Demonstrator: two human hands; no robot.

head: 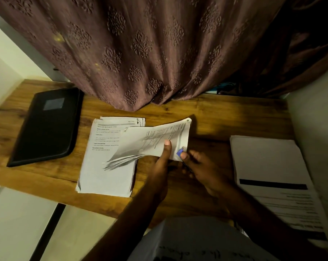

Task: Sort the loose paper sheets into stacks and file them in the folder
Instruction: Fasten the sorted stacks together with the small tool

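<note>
A stack of printed sheets (104,166) lies flat in the middle of the wooden desk (212,117). Above its right side I hold a lifted bundle of sheets (150,142), its loose edges fanned toward the lower left. My left hand (162,162) grips the bundle from below with the thumb on top. My right hand (200,166) pinches the bundle's right corner, where a small blue tab (179,152) shows, and also seems to hold a thin dark pen. A closed black folder (46,127) rests at the desk's left end. Another paper stack (272,176) lies at the right.
A brown patterned curtain (140,53) hangs over the desk's back edge. White walls close in on the left and right. The desk's front edge runs diagonally, with pale floor below at the left. A sheet with handwriting (197,249) lies on my lap.
</note>
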